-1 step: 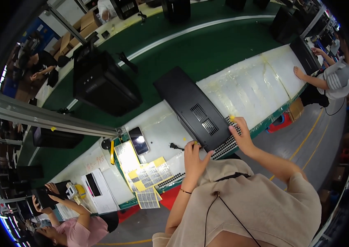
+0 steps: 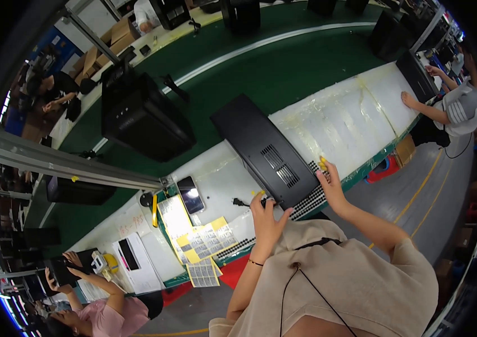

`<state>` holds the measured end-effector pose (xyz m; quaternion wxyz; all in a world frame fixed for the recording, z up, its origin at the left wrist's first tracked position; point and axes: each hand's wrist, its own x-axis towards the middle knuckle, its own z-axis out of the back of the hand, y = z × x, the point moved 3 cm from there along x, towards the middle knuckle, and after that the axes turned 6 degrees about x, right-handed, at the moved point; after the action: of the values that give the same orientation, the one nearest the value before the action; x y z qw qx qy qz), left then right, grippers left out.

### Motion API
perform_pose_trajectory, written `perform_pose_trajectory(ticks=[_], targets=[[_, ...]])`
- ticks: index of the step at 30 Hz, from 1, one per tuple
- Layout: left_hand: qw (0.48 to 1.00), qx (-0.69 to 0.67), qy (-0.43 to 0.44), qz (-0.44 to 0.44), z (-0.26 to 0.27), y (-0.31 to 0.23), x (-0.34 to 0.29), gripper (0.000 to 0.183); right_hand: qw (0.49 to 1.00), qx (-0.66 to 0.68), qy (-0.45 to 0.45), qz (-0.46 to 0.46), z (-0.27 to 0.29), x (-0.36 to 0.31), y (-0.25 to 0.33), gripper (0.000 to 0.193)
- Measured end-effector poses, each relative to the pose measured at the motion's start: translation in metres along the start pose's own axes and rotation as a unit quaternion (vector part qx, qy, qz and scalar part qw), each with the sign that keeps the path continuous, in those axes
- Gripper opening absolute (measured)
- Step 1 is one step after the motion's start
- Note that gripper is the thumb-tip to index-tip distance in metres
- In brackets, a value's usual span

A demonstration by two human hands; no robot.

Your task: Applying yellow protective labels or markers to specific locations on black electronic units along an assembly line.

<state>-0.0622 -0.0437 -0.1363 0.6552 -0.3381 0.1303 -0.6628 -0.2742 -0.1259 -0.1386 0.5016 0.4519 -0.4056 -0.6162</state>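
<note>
Fingers (image 2: 258,206) of the left hand (image 2: 268,226) and right hand (image 2: 334,194) bend at the near end of a black case (image 2: 255,137); whether they grip cannot be told. Leftward on the white surface (image 2: 339,121) lie a phone (image 2: 191,196) and label sheets (image 2: 209,240). The case lies flat, vents (image 2: 279,164) upward, far end over the green belt (image 2: 289,70).

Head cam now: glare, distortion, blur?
Head view: glare whites out part of the phone's screen and the adjacent sheet; rim darkens to black; white strip appears bowed, likely fisheye; black case's vent slots, left hand and right hand look reasonably sharp.
</note>
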Motion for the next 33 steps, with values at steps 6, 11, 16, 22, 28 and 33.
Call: perform_pose_trajectory(ticks=[6,11,16,22,28,33], targets=[[0.981,-0.153,0.116,0.037,-0.025,0.022,0.002,0.049,0.844,0.349,0.116,-0.39,-0.023,0.023,-0.117,0.059],[0.987,-0.146,0.064,-0.006,-0.031,0.014,0.01,0.045,0.79,0.354,0.212,-0.454,-0.031,0.063,-0.17,0.056],[0.993,-0.065,0.021,-0.097,-0.005,-0.014,0.057,0.039,0.711,0.465,0.198,-0.489,-0.037,0.06,-0.143,0.042],[0.972,-0.015,0.068,-0.226,0.036,-0.052,0.178,0.045,0.759,0.371,0.334,-0.418,-0.067,0.043,-0.066,0.047],[0.956,0.125,0.032,-0.264,0.036,-0.101,0.275,0.056,0.692,0.533,0.318,-0.37,-0.091,0.079,-0.013,0.048],[0.927,0.255,0.032,-0.272,0.003,-0.125,0.343,0.052,0.694,0.592,0.259,-0.318,-0.065,0.122,0.034,0.034]])
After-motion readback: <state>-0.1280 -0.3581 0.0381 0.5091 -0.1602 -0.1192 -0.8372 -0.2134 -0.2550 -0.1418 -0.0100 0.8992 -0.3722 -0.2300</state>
